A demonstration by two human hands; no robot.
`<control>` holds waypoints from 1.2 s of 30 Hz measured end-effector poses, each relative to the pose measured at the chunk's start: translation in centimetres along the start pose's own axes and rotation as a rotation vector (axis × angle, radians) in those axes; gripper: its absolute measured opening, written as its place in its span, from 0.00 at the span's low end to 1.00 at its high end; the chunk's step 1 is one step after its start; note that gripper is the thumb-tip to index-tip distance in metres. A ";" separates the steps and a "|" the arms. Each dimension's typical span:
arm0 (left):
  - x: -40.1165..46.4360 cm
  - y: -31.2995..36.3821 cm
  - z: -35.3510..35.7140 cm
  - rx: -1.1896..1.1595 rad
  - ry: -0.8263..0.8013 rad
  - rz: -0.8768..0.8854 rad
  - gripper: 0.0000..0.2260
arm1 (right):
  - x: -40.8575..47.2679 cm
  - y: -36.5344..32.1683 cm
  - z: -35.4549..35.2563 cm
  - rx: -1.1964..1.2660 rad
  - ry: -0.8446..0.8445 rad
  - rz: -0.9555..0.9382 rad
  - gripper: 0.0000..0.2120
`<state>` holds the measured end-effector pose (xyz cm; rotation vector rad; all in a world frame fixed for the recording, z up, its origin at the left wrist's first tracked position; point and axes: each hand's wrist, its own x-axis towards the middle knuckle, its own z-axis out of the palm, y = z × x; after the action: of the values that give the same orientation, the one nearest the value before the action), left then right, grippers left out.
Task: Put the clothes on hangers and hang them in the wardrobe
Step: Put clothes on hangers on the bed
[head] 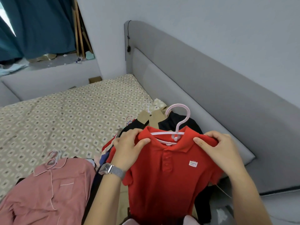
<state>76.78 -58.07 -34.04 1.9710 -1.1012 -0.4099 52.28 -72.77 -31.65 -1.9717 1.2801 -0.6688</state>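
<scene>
- Two hands hold up a small red short-sleeved polo shirt with a white logo patch on its chest, close to the camera and above the bed.
- The left hand, with a silver mesh-band wristwatch on its wrist, has its grip clamped on the shirt's one shoulder, thumb in front and fingers curled behind.
- The right hand pinches the other shoulder in the same way.
- A pale pink plastic hanger sits inside the shirt's collar, its hook standing up above the neckline.
- A pink button-up pyjama top with light piping lies flat on the bed to the left, a hanger at its collar.
- Behind the red shirt lies a heap of dark clothes with brown card tags and a few more hangers.
- The bed's beige patterned sheet stretches beyond.
- A grey padded headboard runs along the right, and teal curtains hang at the far left.
</scene>
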 end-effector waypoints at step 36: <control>2.7 -5.7 5.9 0.192 0.341 -0.663 0.13 | 23.5 7.8 18.1 -0.690 -0.847 -0.283 0.20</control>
<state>77.82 -61.61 -41.87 2.4424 -0.2596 -0.2953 69.97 -91.89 -47.90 -2.5703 0.7282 0.5641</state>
